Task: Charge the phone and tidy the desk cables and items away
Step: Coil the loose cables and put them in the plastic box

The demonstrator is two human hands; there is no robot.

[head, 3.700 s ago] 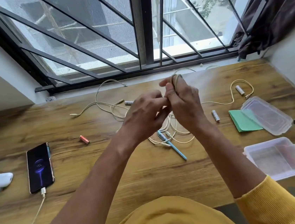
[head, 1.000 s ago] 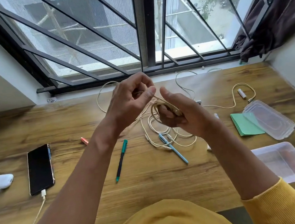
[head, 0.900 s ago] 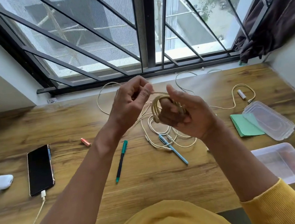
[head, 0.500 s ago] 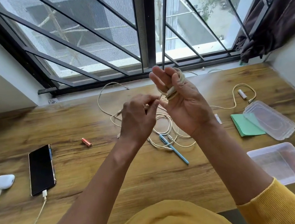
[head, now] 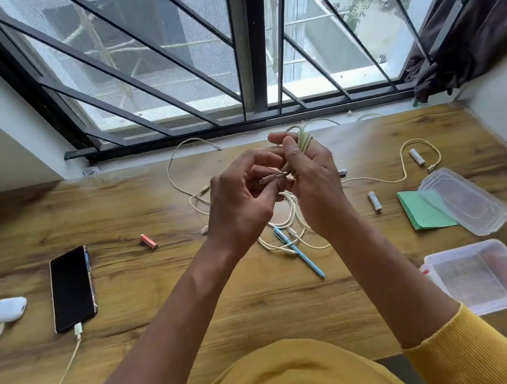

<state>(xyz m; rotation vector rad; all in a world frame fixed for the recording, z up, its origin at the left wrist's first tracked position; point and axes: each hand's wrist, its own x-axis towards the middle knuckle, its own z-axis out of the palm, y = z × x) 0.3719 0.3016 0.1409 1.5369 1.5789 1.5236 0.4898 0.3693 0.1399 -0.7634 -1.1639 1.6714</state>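
Note:
A cream cable coil point(head: 304, 142) is wound around the fingers of my right hand point(head: 314, 181), held up above the wooden desk point(head: 161, 281). My left hand point(head: 241, 206) pinches the cable's plug end point(head: 271, 178) right beside the coil. More loose cream cables point(head: 290, 225) lie in a tangle under my hands. The black phone point(head: 71, 288) lies at the left with a white charging cable point(head: 74, 348) plugged into its near end.
A white earbuds case point(head: 8, 309) sits left of the phone. A blue pen point(head: 300, 252), an orange battery point(head: 149, 241), white batteries point(head: 375, 201), a green notepad point(head: 422, 213), a clear lid point(head: 464, 199) and a clear box point(head: 483, 276) lie on the desk.
My right hand lowered slightly with the coil still wound on its fingers. My left hand came up to the coil and now pinches the plug end.

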